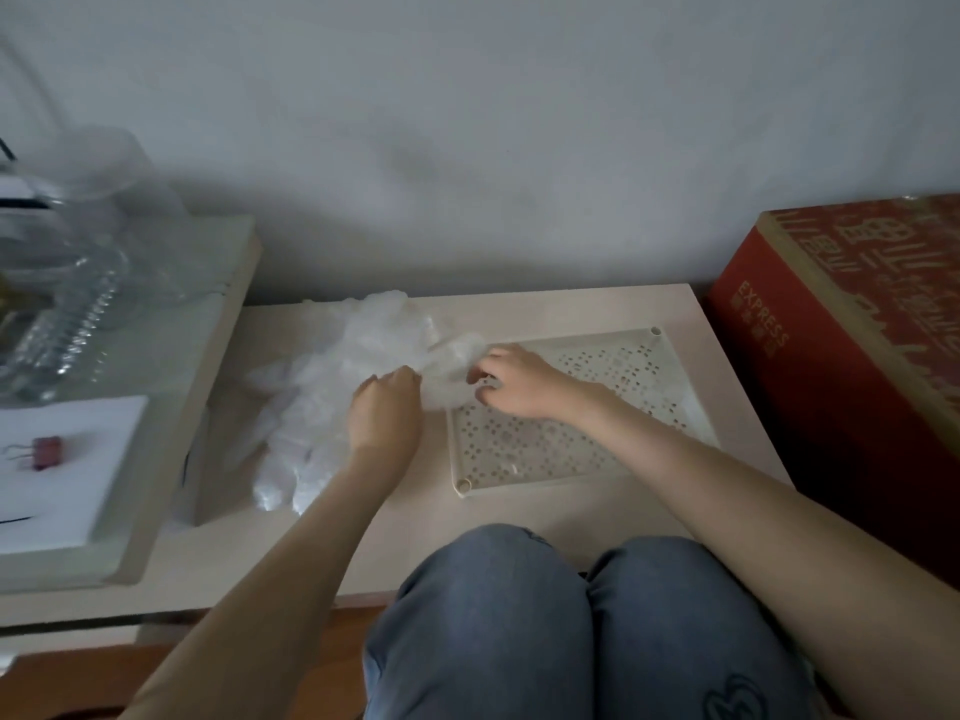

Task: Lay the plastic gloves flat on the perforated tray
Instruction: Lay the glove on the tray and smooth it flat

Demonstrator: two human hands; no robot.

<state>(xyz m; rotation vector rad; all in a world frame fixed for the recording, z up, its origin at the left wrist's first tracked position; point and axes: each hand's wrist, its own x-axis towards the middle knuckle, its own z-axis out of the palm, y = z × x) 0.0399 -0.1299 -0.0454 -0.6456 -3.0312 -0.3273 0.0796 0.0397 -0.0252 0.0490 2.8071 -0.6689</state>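
Note:
A loose heap of clear plastic gloves (343,366) lies on the low beige table, left of the cream perforated tray (582,449). One glove (449,374) stretches from the heap onto the tray's upper left corner. My left hand (384,413) pinches that glove at the heap's right edge, fingers curled. Over the tray's left part, my right hand (519,381) grips the glove's other end with curled fingers.
A red cardboard box (852,345) stands right of the table. A higher shelf on the left holds clear glassware (78,262) and a white sheet with a red binder clip (47,452). My knees (571,626) are at the table's front edge; a wall is behind.

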